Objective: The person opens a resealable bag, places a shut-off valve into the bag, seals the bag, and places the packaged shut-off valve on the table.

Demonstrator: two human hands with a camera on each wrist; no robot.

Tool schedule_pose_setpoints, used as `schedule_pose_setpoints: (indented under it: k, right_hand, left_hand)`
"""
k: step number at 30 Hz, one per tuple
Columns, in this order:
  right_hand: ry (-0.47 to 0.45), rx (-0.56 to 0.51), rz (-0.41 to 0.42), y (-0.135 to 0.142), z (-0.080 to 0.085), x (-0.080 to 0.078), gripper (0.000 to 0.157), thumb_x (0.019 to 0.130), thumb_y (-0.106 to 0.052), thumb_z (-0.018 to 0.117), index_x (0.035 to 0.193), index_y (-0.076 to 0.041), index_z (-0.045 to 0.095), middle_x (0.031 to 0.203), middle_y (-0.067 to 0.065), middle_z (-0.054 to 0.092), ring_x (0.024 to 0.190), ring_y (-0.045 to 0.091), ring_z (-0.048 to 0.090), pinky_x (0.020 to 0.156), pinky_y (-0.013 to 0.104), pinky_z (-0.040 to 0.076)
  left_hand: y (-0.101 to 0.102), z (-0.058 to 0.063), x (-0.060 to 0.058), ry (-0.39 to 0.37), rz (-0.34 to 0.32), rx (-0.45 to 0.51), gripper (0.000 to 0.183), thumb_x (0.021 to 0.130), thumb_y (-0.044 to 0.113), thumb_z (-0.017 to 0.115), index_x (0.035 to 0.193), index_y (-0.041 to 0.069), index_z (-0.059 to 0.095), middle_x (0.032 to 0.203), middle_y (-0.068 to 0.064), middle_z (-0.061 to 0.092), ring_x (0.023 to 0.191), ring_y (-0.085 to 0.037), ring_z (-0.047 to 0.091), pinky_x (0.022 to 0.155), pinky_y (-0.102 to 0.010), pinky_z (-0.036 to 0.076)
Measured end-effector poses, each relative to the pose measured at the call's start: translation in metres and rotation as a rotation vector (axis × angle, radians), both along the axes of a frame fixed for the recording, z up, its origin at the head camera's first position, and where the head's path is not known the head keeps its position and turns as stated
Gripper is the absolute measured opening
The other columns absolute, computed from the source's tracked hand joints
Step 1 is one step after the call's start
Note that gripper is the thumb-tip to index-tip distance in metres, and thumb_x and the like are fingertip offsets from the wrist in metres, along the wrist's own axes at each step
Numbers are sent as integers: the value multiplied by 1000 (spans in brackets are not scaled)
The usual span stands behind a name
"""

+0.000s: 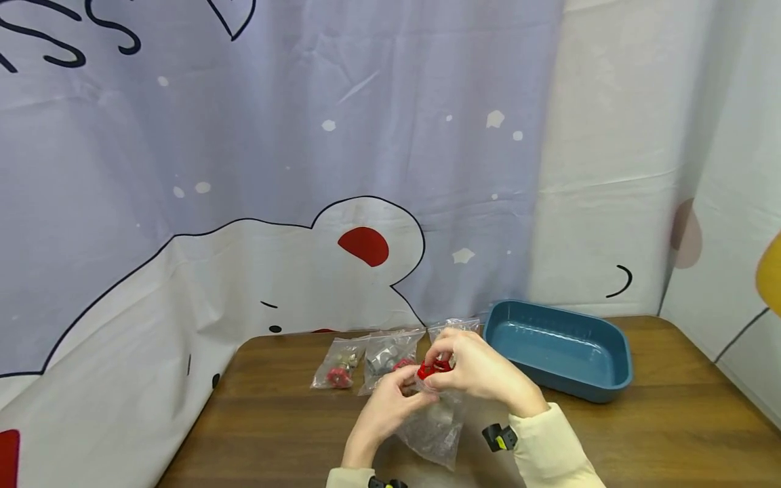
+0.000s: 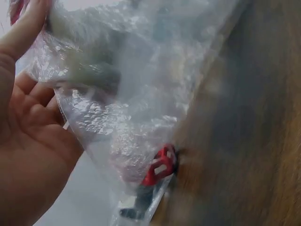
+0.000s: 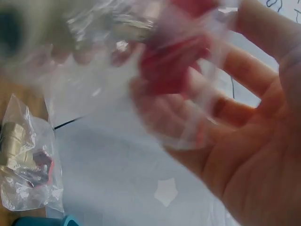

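My right hand (image 1: 478,366) grips the red handwheel (image 1: 434,369) of a valve at the mouth of a clear plastic bag (image 1: 436,430). From the left, my left hand (image 1: 389,407) holds the bag near the same spot, thumb and fingers around its upper part. The valve's body, a blurred pale metal shape (image 2: 89,70), shows through the film in the left wrist view. In the right wrist view the red handwheel (image 3: 171,66) sits among the right fingers, with bag film around it. The hands hide part of the bag's mouth.
Bagged valves lie behind the hands: one with a red wheel (image 1: 339,377) at left, a grey one (image 1: 383,359) beside it. Another bag (image 1: 454,327) lies behind the right hand; the right wrist view shows a brass valve (image 3: 16,146). A blue tray (image 1: 619,366) stands back right.
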State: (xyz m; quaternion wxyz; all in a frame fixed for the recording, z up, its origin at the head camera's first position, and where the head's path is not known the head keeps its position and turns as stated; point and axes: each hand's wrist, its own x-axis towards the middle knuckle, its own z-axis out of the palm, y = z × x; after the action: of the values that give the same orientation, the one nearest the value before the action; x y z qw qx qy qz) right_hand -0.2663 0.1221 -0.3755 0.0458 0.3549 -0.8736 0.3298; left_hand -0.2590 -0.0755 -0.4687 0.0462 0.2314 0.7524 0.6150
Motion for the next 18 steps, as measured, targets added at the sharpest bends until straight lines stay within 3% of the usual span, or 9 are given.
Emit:
schedule_pose_setpoints:
  k: [6, 11, 15, 18]
  right_hand:
    - [39, 31, 5, -2, -4, 3, 20, 74, -24, 84, 87, -18, 71, 83, -8, 60, 76, 15, 55, 66, 25, 45]
    - [41, -43, -13, 0, -7, 5, 19, 79, -22, 82, 92, -15, 71, 88, -7, 64, 80, 13, 60, 69, 29, 51]
    - [32, -151, -134, 8, -9, 9, 10, 86, -17, 76, 96, -15, 71, 91, -6, 66, 81, 11, 63, 71, 33, 54]
    - [-86, -192, -264, 15, -10, 12, 13, 91, -21, 71, 102, -15, 71, 86, -6, 68, 72, 10, 62, 63, 31, 53]
  left_hand:
    - [4, -2, 0, -7, 18, 51, 31, 92, 16, 70, 119, 3, 66, 105, -4, 71, 90, -10, 67, 75, -23, 53]
    - [4, 0, -2, -26, 54, 74, 27, 92, 5, 68, 116, -5, 65, 103, -14, 71, 85, -8, 66, 73, -22, 52]
    - [5, 1, -2, -59, 93, 127, 27, 90, 2, 68, 115, -7, 64, 103, -17, 71, 83, -7, 65, 70, -20, 50]
    - [4, 2, -2, -86, 132, 163, 29, 89, 5, 70, 116, -6, 65, 104, -14, 71, 83, -6, 64, 70, -19, 49]
